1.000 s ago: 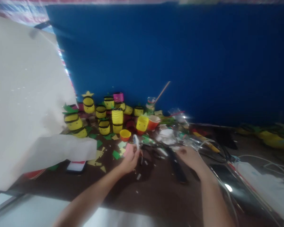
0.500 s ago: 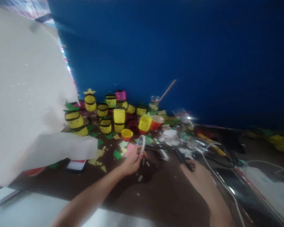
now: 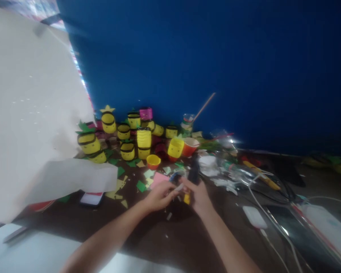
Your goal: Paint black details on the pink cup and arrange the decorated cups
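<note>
My left hand (image 3: 160, 195) is closed on a white ring that looks like a roll of tape (image 3: 179, 187); its rim shows between the fingers. Against it, my right hand (image 3: 198, 195) grips a long dark tool (image 3: 193, 171). A yellow part (image 3: 186, 198) shows below the right fingers. Blur hides what kind of tool it is. The fingertips of both hands meet at the roll. Just beyond the left hand lies a pink piece of paper (image 3: 159, 179), and a small yellow-and-orange cup (image 3: 153, 162) stands behind it.
Several yellow cups with faces and black bands (image 3: 127, 151) crowd the back left. An orange cup (image 3: 190, 147) stands by a jar with a stick (image 3: 187, 123). Paper scraps (image 3: 141, 185), a phone (image 3: 91, 198), cables (image 3: 272, 223) and a white charger (image 3: 255, 217) lie around.
My right hand has lifted the dark tool and brought it left to my left hand. The white ring has tilted down. The white charger has come into view.
</note>
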`<state>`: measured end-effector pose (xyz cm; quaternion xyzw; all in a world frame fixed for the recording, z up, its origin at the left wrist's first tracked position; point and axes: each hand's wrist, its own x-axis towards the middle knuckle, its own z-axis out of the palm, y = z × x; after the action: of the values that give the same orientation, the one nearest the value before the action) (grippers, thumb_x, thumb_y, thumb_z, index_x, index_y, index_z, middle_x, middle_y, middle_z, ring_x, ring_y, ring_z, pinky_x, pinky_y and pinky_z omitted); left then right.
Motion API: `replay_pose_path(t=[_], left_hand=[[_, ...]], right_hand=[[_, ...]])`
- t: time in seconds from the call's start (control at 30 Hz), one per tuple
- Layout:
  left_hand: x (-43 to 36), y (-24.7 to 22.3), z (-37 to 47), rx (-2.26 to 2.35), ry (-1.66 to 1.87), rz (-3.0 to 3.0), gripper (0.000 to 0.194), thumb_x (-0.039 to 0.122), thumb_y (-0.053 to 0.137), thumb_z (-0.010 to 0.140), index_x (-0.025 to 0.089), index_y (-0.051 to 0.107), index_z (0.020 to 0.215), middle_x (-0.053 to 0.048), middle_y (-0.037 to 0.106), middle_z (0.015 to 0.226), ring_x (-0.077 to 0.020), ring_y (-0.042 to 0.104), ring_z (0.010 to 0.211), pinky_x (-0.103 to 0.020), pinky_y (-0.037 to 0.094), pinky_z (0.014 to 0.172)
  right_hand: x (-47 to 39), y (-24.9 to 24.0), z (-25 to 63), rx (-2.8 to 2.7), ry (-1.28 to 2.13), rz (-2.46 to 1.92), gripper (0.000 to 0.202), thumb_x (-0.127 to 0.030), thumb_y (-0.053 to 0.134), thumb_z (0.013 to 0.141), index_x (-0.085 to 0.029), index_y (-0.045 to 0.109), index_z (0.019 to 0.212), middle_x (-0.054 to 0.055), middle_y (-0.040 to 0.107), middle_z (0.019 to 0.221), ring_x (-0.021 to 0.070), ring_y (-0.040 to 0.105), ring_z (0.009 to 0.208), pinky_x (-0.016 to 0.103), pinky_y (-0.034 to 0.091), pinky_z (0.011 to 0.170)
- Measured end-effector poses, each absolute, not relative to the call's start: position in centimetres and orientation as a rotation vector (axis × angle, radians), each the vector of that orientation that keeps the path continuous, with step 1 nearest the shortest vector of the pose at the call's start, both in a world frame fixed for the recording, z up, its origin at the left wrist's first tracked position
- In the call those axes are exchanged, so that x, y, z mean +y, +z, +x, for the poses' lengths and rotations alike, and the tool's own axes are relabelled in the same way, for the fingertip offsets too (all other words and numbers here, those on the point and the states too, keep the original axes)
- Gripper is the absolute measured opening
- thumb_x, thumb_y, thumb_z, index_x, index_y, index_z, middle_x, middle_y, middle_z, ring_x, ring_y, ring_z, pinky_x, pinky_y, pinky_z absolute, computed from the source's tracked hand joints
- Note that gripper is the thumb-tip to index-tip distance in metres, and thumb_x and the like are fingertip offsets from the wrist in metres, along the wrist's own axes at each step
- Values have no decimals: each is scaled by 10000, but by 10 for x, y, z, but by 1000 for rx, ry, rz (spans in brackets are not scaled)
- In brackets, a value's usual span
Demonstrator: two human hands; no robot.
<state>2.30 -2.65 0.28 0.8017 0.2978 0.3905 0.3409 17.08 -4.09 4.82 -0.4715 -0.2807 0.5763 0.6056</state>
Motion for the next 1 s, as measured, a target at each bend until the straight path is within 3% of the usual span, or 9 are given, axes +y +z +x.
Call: replay_pose_path(t=[0.13, 0.3, 0.5, 0.63, 0.8, 1.0], left_hand=[[-27, 11, 23, 639, 1065, 2170, 256, 337, 446, 887, 159, 625, 933, -90, 661, 902, -180, 587, 885, -328, 462, 830], [-25, 11, 22, 545, 1171, 2177, 209, 298, 507, 860, 160, 628, 960, -116, 643, 993, -201, 567, 1008, -363, 451, 906], [-23, 14, 19, 515, 1153, 2163, 307, 346, 582, 809, 174, 606, 1062, -119, 645, 1045, -218, 568, 1041, -394, 431, 951], [-23, 18, 18, 457, 1119, 2185, 390, 339, 610, 785, 187, 580, 1143, -137, 620, 1144, -242, 542, 1121, -426, 408, 987], [-20, 11, 19, 399, 1119, 2219, 285, 219, 454, 874, 184, 587, 1124, -117, 652, 1104, -211, 505, 1188, -397, 402, 1004], [-21, 5, 21, 495, 1178, 2196, 218, 315, 494, 867, 154, 632, 918, -114, 677, 922, -197, 610, 941, -339, 470, 865]], right_hand=[[-41, 47, 185, -557, 1452, -1042, 334, -270, 832, 489, -160, 549, 627, -50, 528, 514, 34, 395, 371, 156, 327, 322], [-40, 49, 197, -482, 1698, -924, 362, -310, 800, 568, -168, 468, 540, -109, 304, 414, 3, 264, 330, 110, 294, 301], [-39, 44, 206, -424, 1817, -768, 347, -318, 755, 648, -193, 436, 596, -118, 231, 464, 11, 183, 339, 103, 323, 311], [-38, 42, 209, -459, 1790, -733, 325, -305, 721, 694, -206, 420, 623, -105, 258, 492, 22, 215, 346, 106, 309, 302], [-40, 46, 205, -438, 1778, -738, 338, -294, 744, 677, -203, 424, 618, -102, 277, 482, 21, 263, 354, 100, 325, 312], [-41, 50, 198, -353, 1701, -955, 412, -462, 772, 601, -187, 466, 633, -68, 445, 492, 19, 357, 370, 123, 349, 319]])
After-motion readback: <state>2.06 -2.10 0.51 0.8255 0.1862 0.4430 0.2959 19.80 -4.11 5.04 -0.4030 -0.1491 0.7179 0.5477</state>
